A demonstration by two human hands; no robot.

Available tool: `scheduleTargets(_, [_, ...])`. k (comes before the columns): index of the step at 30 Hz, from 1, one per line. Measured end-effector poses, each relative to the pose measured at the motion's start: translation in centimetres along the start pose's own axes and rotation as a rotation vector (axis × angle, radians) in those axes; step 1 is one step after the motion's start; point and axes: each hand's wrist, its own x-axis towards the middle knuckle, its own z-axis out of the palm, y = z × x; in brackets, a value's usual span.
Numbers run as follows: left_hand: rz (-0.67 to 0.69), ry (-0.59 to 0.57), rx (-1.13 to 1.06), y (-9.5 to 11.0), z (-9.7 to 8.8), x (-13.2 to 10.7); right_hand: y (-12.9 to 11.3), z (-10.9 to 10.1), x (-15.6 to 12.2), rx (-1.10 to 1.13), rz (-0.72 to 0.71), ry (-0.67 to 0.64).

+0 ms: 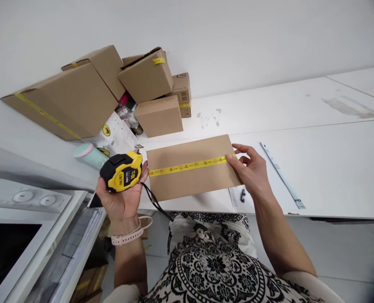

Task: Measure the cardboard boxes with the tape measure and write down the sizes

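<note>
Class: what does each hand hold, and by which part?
Left hand grips the tape measure around its case; right hand holds the flat cardboard box by its right edge.

Grips tight with left hand (120, 202), palm up, forearm raised; reaches forward with right hand (251, 170), fingers loosely spread, forearm extended.

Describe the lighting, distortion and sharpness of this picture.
Head view: soft, even light, with only faint shadows on the table and no glare. The wide lens stretches and tilts the stacked boxes at the left, and the right corners darken. The tape measure, left hand and cardboard box are sharp, without motion blur.
</note>
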Motion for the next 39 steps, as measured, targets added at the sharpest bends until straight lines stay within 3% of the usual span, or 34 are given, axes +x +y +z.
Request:
scheduleTargets(6, [-0.038,0.036,0.06,0.7,0.0,-0.2,0.2,1.5,2.7,-0.088,-0.107,-0.037])
scheduleTargets(13, [-0.03,0.005,0.113,0.7,0.5,-2.6,-0.4,2.2,-0.3,-0.139,-0.368,0.168])
scheduleTargets(15, [0.014,-0.029,0.129,0.1,0.2,-3.5,0.9,1.8,-1.1,-0.122,-0.322,0.234])
scheduleTargets(18, [0.189,-0.023,0.174,-0.8,-1.2,-4.6,4.7,0.7,-1.9,-0.076,-0.116,0.253])
scheduleTargets(20, [0.235,0.027,0.198,-1.5,-2.7,-5.1,7.6,0.2,-2.3,-0.035,0.022,0.156])
scheduleTargets(23, [0.136,0.05,0.191,-2.6,-4.5,-5.5,10.0,0.4,-2.9,0.047,0.119,-0.067])
scheduleTargets(25, [0.062,0.033,0.207,-3.0,-5.1,-5.5,9.6,0.9,-3.4,0.088,0.103,-0.191])
scheduleTargets(27, [0.025,0.007,0.236,-2.8,-4.9,-5.2,7.8,1.1,-3.7,0.08,0.039,-0.23])
scheduleTargets(33, [0.085,-0.103,0.182,0.3,-1.7,-3.4,1.9,-0.5,-2.9,0.031,-0.058,-0.055])
scheduleTargets(39, [0.082,-0.119,0.245,-0.5,0.9,-1.9,2.2,-0.3,-1.5,-0.076,-0.068,-0.036])
